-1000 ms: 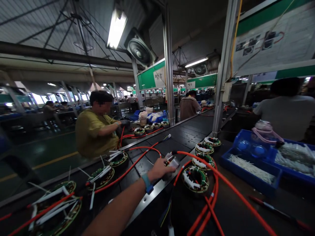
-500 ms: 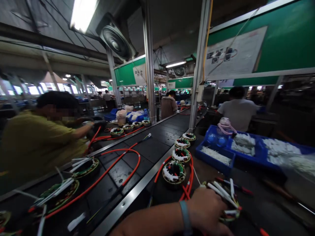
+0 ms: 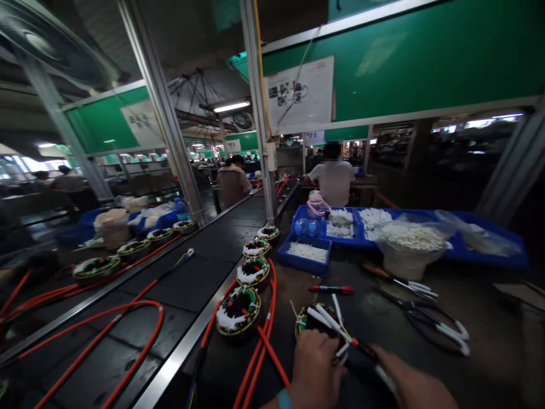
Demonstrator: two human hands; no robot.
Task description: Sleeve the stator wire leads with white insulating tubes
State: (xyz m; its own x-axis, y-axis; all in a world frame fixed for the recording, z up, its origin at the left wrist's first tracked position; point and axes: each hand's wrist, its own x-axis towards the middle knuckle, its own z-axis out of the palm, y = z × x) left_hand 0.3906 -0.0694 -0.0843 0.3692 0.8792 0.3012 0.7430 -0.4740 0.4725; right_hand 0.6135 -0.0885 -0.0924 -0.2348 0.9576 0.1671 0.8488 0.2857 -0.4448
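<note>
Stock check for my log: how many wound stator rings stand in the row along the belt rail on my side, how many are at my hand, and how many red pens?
Green-rimmed wound stator rings in the row beside the metal belt rail: 4
Stator ring with white sleeved leads at the left hand: 1
Red marker pen: 1
Total: 6

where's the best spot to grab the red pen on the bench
Probably by the middle of its barrel, from above. The red pen lies flat and roughly crosswise on the bench, apart from the blue tray behind it and the wound ring at the left hand, so fingers can close across it.
</note>
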